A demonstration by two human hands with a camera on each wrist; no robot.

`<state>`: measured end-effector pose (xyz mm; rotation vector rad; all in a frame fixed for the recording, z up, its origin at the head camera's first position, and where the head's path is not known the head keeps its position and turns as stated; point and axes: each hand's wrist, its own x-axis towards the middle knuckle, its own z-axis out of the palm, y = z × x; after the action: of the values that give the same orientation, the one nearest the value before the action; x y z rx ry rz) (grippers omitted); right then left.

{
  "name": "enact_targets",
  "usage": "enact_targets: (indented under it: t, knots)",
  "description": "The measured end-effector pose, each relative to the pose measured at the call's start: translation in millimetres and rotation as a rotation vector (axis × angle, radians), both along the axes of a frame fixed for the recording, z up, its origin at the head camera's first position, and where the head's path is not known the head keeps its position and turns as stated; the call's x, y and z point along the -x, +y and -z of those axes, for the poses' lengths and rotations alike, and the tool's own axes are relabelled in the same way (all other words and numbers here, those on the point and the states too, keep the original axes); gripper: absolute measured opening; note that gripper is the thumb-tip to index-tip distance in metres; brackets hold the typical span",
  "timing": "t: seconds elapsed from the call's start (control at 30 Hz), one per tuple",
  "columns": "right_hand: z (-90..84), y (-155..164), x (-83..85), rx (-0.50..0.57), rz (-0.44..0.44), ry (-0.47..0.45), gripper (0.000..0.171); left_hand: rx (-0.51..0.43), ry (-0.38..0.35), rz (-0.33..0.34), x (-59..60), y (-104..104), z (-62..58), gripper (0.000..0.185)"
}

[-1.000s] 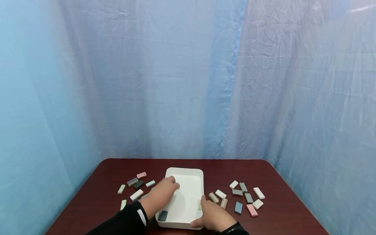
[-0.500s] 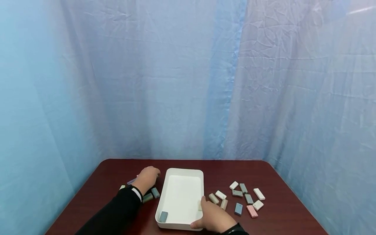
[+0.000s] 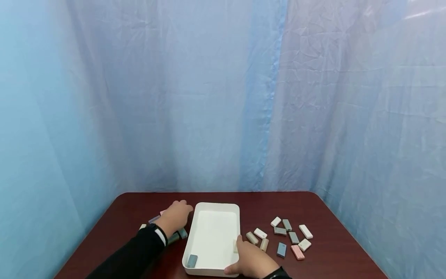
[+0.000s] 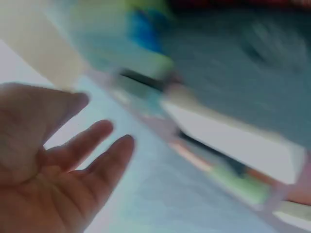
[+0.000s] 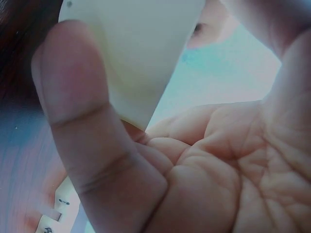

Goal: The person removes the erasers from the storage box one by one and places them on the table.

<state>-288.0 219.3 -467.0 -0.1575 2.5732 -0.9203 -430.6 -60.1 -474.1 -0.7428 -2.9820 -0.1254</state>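
A shallow white tray lies at the table's middle, with a blue-grey block in its near left corner and a cream block by its right wall. My right hand holds the tray's near right corner, thumb at the front wall and fingers along the side. To the left of the tray, my left hand is over a group of small blocks and hides several. Its fingers are spread and hold nothing in the left wrist view, where a white block and a green block look blurred.
Right of the tray lie several loose blocks, among them a pink block, a blue block and a white block. A purple block shows behind the left wrist. Blue curtains hang behind the dark red table.
My left hand has moved from above the tray out to the blocks on the left, and has shifted little in the last half second. The right hand stays on the tray.
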Motion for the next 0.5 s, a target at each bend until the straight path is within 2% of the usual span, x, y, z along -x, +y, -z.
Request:
enact_targets:
  t: [0.07, 0.1, 0.13, 0.2, 0.27, 0.33, 0.4, 0.5]
  knots:
    - [0.5, 0.6, -1.1, -0.003, 0.006, -0.01, 0.107, 0.001, 0.047, 0.125, -20.5, 11.9, -8.2, 0.027]
    - [0.1, 1.0, -1.4, -0.01, 0.004, -0.005, 0.107, 0.011, 0.046, 0.203, -30.0, 18.5, -13.3, 0.025]
    - [-0.4, 1.6, -1.6, -0.018, 0.002, 0.006, 0.107, 0.021, 0.008, 0.277, -38.4, 24.1, -18.5, 0.024]
    - [-2.6, 2.8, -1.1, -0.039, -0.002, 0.025, 0.107, 0.069, -0.12, 0.384, -54.7, 33.5, -29.6, 0.026]
    - [-5.0, 3.9, 0.1, -0.055, -0.008, 0.048, 0.108, 0.129, -0.254, 0.422, -69.0, 38.9, -40.0, 0.028]
    - [-6.6, 4.5, 1.2, -0.059, -0.008, 0.059, 0.109, 0.189, -0.331, 0.418, -79.0, 40.5, -46.1, 0.03]
    - [-7.0, 4.0, 1.3, -0.053, -0.008, 0.064, 0.108, 0.246, -0.34, 0.419, -85.0, 40.8, -48.1, 0.033]
    - [-5.3, 1.2, -0.3, -0.042, -0.02, 0.068, 0.107, 0.309, -0.31, 0.456, -89.5, 39.7, -44.9, 0.035]
